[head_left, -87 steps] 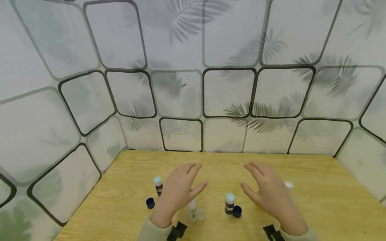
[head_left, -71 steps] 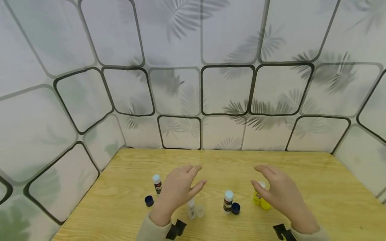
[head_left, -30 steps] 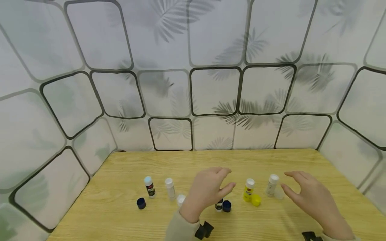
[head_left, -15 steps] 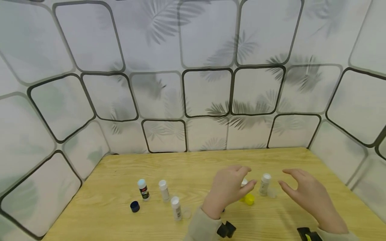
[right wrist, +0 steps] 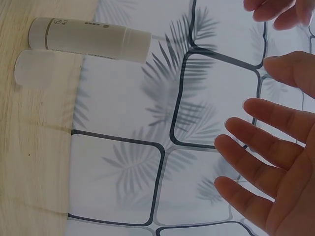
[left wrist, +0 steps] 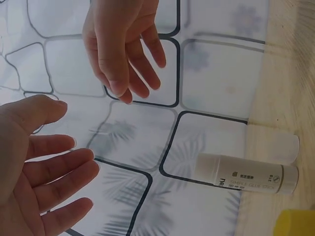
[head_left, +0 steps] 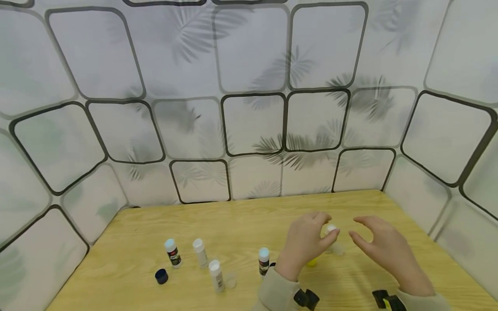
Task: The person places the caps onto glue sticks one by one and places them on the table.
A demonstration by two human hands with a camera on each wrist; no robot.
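My left hand (head_left: 309,242) hovers over the table with relaxed fingers and thumb apart, holding nothing. Behind its thumb stands an uncapped white glue stick (head_left: 331,228), mostly hidden in the head view. The left wrist view shows that glue stick (left wrist: 241,172) upright, printed "SIMPLE GLUE STICK", with a translucent cap (left wrist: 285,145) beside it. To its right my right hand (head_left: 383,246) is held up, fingers spread, also with nothing in it; the right wrist view shows its fingers (right wrist: 256,162) apart from the glue stick. A yellow cap (head_left: 312,261) peeks out below my left hand.
Further left stand a black-labelled glue stick (head_left: 263,261), two white glue sticks, one nearer (head_left: 216,276), and another black-labelled one (head_left: 172,254). Loose dark blue (head_left: 161,276) and clear caps (head_left: 231,281) lie by them. A patterned curtain (head_left: 253,125) encloses the wooden table (head_left: 163,229).
Both hands have moved right along the row, and the head view has turned right. My left hand now covers the yellow glue stick and uncovers those on the left. The glue sticks stay put.
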